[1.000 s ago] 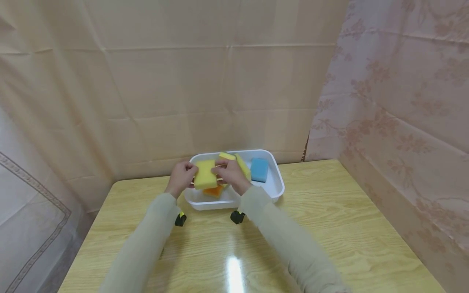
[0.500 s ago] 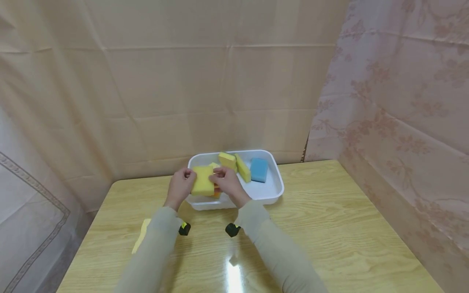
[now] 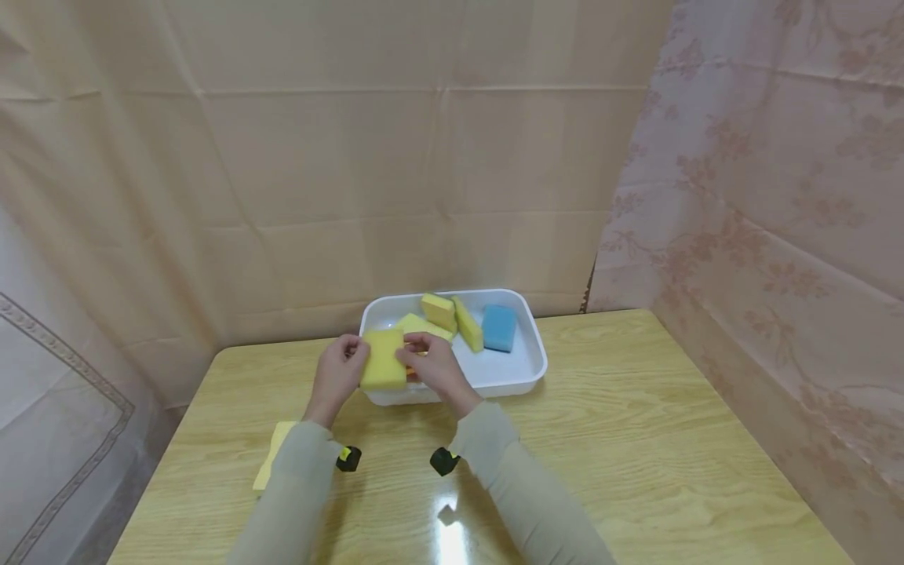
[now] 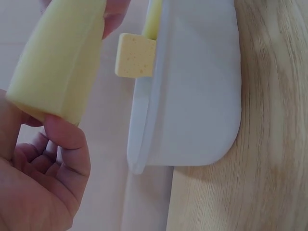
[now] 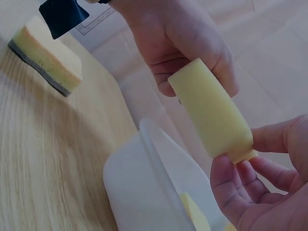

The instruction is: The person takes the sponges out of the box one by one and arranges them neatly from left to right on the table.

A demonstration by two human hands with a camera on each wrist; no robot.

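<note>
1. Left hand (image 3: 335,375) and right hand (image 3: 438,363): both grips pinch one yellow sponge (image 3: 384,359).
2. It's raised at the white tray (image 3: 515,372), near the tabletop's (image 3: 621,439) far edge; whether directly above is hard to tell.

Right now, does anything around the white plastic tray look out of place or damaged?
A yellow, dark-backed rectangular sponge looks stray on the wood-grain table, outside the white plastic tray holding yellow and blue sponges. No damage shows.

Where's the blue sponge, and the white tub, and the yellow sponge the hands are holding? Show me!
Blue sponge (image 3: 499,327): head view, middle of its blue face.
White tub (image 4: 202,91): left wrist view, outer side wall.
Held yellow sponge (image 3: 384,359): head view, middle of its broad face.
</note>
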